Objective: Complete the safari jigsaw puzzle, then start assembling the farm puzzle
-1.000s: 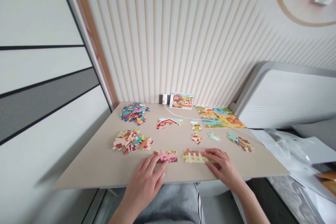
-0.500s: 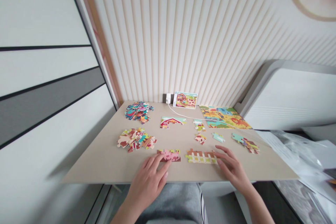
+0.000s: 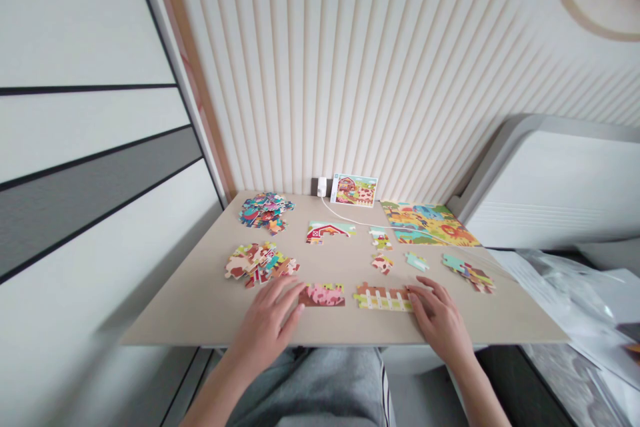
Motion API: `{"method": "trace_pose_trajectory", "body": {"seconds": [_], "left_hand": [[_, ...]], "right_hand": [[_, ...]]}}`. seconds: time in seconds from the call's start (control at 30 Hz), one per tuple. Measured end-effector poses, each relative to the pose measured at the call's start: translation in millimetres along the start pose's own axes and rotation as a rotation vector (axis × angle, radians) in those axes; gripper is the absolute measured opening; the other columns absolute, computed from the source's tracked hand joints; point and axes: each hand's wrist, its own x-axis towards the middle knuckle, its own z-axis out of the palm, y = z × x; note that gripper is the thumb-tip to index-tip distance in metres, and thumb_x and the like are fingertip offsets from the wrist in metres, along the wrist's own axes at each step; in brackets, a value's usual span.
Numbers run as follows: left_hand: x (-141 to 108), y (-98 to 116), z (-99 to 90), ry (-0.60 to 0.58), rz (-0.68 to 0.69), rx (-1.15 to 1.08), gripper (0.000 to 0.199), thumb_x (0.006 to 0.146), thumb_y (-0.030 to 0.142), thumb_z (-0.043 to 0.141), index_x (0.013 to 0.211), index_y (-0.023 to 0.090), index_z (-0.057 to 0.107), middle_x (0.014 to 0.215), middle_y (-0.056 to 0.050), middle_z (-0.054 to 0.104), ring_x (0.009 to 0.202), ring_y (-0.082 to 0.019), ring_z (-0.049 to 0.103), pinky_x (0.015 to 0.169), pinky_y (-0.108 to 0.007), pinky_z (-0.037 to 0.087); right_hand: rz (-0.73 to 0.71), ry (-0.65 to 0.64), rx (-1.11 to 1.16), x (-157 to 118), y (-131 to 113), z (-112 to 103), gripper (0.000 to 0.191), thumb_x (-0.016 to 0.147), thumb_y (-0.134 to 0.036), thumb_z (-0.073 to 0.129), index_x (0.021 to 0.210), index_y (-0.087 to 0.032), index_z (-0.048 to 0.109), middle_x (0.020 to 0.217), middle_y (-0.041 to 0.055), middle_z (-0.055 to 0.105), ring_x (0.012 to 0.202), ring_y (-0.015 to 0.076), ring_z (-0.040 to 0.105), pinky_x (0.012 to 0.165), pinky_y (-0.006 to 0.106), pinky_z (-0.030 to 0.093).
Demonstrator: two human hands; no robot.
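My left hand (image 3: 267, 323) rests flat on the beige table (image 3: 170, 313), fingertips at the left end of a pink-and-brown jigsaw section (image 3: 323, 294). My right hand (image 3: 436, 315) lies with its fingers at the right end of a jigsaw fence section (image 3: 383, 298). Neither hand holds a piece. Farther back lie a barn section (image 3: 327, 231), a large farm section (image 3: 427, 223), and a printed picture card (image 3: 353, 190). Two heaps of loose pieces (image 3: 260, 265) sit at the left, with smaller pieces (image 3: 383, 263) and a cluster (image 3: 467, 273) at the right.
A white plug (image 3: 321, 187) stands at the back edge, its white cable (image 3: 370, 223) running across the table. A white appliance (image 3: 550, 187) and plastic sheeting (image 3: 565, 287) sit to the right. A slatted wall rises behind. My grey-trousered lap (image 3: 310, 387) lies below the front edge.
My left hand has slid left and toward me, off the pink section, which now shows fully. My right hand has moved slightly closer to the fence section. The view has shifted slightly.
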Motion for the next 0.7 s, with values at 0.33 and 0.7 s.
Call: {"method": "trace_pose_trajectory", "body": {"seconds": [0.33,0.7], "left_hand": [[13,-68,20.1,0.133,-0.159,0.253,0.046,0.1,0.046,0.058,0.136,0.019,0.06,0.144,-0.017,0.056,0.139,-0.038,0.048,0.112,-0.056,0.043],[8,-68,22.6,0.134,-0.143,0.224,0.036,0.099,0.04,0.057,0.129,0.021,0.065,0.141,-0.015,0.057,0.137,-0.037,0.05,0.112,-0.056,0.043]], "right_hand": [[-0.027,0.033,-0.002,0,-4,-1,0.029,0.101,-0.041,0.051,0.113,-0.029,0.074,0.133,0.0093,0.065,0.121,0.0299,0.062,0.107,0.051,0.049],[-0.006,0.051,0.008,-2,-5,-1,0.029,0.1,-0.04,0.051,0.113,-0.028,0.074,0.129,0.0092,0.067,0.116,0.0287,0.064,0.105,0.049,0.05]]}}
